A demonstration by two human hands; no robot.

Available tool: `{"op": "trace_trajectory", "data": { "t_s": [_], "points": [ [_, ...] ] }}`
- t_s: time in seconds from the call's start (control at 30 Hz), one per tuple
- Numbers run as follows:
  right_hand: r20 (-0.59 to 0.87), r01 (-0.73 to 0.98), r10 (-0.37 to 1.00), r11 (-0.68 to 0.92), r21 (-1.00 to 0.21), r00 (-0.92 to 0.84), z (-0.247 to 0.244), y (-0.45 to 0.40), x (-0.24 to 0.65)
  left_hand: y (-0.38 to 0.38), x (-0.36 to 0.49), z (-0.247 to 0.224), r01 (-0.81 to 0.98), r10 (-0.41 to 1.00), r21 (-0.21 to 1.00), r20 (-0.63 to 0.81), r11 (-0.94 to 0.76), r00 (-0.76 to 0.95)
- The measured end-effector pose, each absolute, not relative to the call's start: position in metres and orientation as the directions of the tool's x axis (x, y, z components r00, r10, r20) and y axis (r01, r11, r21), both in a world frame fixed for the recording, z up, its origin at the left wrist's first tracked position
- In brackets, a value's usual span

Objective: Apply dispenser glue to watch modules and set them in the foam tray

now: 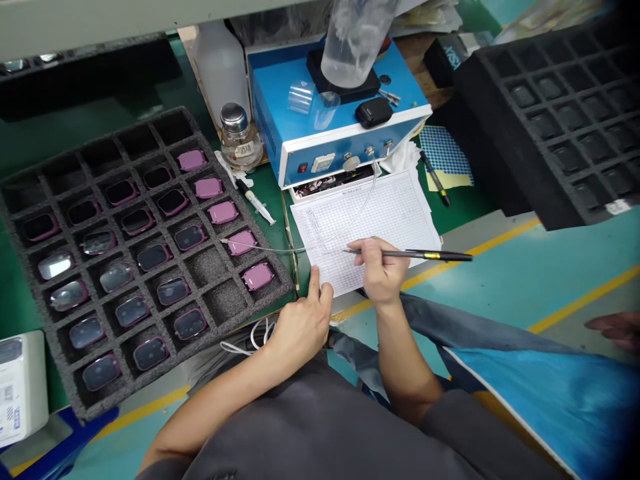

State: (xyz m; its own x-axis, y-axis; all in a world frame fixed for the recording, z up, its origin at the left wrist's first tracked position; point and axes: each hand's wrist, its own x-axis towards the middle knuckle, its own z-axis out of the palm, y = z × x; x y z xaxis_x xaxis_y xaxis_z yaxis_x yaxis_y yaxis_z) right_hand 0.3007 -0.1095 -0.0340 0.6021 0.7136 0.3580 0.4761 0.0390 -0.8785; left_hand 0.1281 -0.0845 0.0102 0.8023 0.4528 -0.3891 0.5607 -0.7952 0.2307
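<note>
My right hand (pixel 384 270) grips a black pen (pixel 430 255), its tip pointing left over the gridded paper sheet (pixel 370 213). My left hand (pixel 305 320) rests at the sheet's lower left corner with the index finger stretched out and nothing held. A thin clear tube (pixel 363 217) runs from the blue box (pixel 345 127) across the sheet to the foam tray (pixel 260 310). In the tray's compartments sit several purple-framed watch bodies, some screen up, others such as a purple watch case (pixel 259 276) back up.
A glass bottle with a metal cap (pixel 241 137) and a syringe (pixel 257 202) are between tray and box. A clear cup (pixel 353 50) stands on the box. More black foam trays (pixel 500 133) are stacked at right. Another person's hand (pixel 615 330) shows at the right edge.
</note>
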Motion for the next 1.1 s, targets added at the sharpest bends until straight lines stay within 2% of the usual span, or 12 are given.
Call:
{"op": "trace_trajectory", "data": {
  "t_s": [0.17, 0.47, 0.73, 1.1],
  "points": [
    [0.184, 0.285, 0.826, 0.029, -0.958, 0.533, -0.039, -0.105, 0.285, -0.084, 0.128, 0.012, 0.567, 0.447, 0.241, -0.409, -0.788, 0.795],
    [0.137, 0.254, 0.833, -0.004, -0.967, 0.536, -0.044, -0.105, 0.283, -0.082, 0.128, 0.014, 0.557, 0.425, 0.243, -0.433, -0.794, 0.795],
    [0.158, 0.302, 0.813, -0.023, -0.953, 0.561, -0.044, -0.105, 0.284, -0.081, 0.127, 0.012, 0.560, 0.431, 0.258, -0.419, -0.787, 0.799],
    [0.290, 0.561, 0.842, -0.017, -0.828, 0.454, -0.051, -0.103, 0.281, -0.079, 0.127, 0.015, 0.562, 0.418, 0.270, -0.443, -0.782, 0.793]
  ]
}}
